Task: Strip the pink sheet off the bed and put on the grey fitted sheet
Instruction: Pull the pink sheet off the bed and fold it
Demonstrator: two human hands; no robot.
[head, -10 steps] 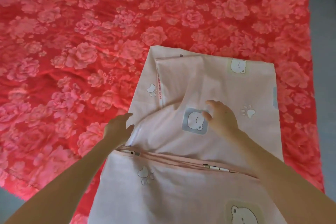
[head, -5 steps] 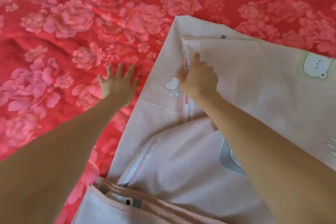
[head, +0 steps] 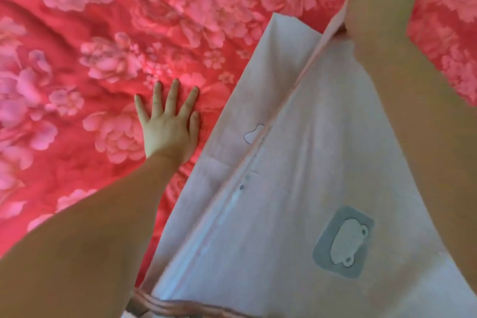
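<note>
Right hand [head: 382,5] is gripping a raised fold of the pale pink sheet [head: 296,201] near the top right of the view. The fingers are closing on the cloth edge, though motion blur and the back of the hand are hiding the fingertips. The fold is running taut from this hand down and to the left as a long ridge.

Left hand [head: 169,129] is lying flat, palm down, on the red floral cover [head: 77,64], just beside the left edge of the pale pink sheet. Its fingers are straight and spread apart and are holding nothing. The thumb is sitting near the sheet's edge; I cannot tell whether it is touching.

Pale pink sheet: it is lying on top of the red floral cover and taking up the lower right of the view, narrowing toward the right hand. A stitched seam [head: 232,201] with small dark dots is following the ridge. A grey patch with a white bear [head: 344,241] is showing on the flat part to the right of the seam. A paw outline [head: 254,133] is showing just left of the ridge. Bunched pink folds [head: 165,304] are gathering at the bottom edge.

Red floral cover: it is spreading under everything, wrinkled and printed with large pink blossoms. It is showing on both sides of the right forearm [head: 426,137].
</note>
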